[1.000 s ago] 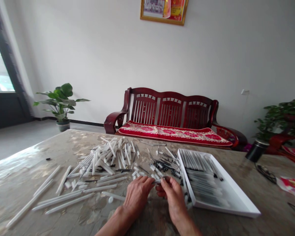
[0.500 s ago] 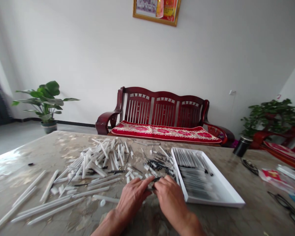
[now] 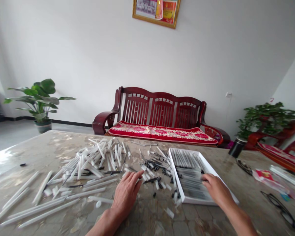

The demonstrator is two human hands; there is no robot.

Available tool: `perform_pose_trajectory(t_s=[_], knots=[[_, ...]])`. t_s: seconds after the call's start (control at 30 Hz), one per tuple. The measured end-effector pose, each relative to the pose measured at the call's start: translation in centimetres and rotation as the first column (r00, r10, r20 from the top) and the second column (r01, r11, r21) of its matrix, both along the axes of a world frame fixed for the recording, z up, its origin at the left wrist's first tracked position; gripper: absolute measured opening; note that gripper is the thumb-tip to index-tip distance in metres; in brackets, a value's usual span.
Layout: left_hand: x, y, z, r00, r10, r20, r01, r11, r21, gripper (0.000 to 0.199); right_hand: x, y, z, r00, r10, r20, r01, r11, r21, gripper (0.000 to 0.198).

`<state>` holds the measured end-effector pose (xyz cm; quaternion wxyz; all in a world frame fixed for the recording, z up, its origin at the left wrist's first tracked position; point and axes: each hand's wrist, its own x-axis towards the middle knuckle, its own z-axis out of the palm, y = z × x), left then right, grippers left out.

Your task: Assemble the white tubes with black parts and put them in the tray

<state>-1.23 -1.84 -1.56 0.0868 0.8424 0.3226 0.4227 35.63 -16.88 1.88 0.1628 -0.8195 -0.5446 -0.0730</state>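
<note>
The left hand (image 3: pixel 126 193) is resting on the table (image 3: pixel 39 150) with fingers together and stretched, fingertips just beside the small white and black pen parts (image 3: pixel 153 170). The right hand (image 3: pixel 215 190) is lying over the white tray (image 3: pixel 226 186) of assembled pens (image 3: pixel 186 164); its fingers are bending down, maybe touching one pen, but blur is hiding this

No text, label, brand or number is legible. The framed picture (image 3: pixel 156 11) on the wall and the red packet (image 3: pixel 263 175) near the table's right edge show print too blurred to read.
</note>
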Motion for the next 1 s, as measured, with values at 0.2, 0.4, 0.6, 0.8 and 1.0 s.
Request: perform_pose_trajectory(t_s=[0.2,0.4,0.6,0.8,1.0], knots=[[-0.1,0.3,-0.1,1.000,-0.010,-0.008,0.010,1.000,0.019,0.026,1.3,0.0,-1.3,1.000,0.016,-0.001,-0.016,0.999,-0.042,0.022],[-0.1,0.5,-0.4,0.999,-0.022,-0.027,0.023,1.000,0.008,0.025,0.8,0.9,-1.9,0.999,0.048,-0.015,-0.049,0.998,-0.031,0.026],[0.0,0.1,-0.1,0.999,-0.036,-0.035,0.035,0.999,-0.015,0.024,-0.2,1.3,-1.0,0.997,-0.015,0.071,0.011,0.999,0.051,0.023],[-0.8,1.3,0.2,0.971,0.181,0.159,-0.169,0.982,-0.083,0.026,-8.4,4.4,0.9,0.955,0.238,-0.179,-0.213,0.966,0.148,0.027],[-2.8,4.2,0.0,0.804,0.454,0.384,-0.352,0.884,-0.307,0.032,-19.1,8.9,0.7,0.873,0.398,-0.283,-0.412,0.911,0.011,0.025]])
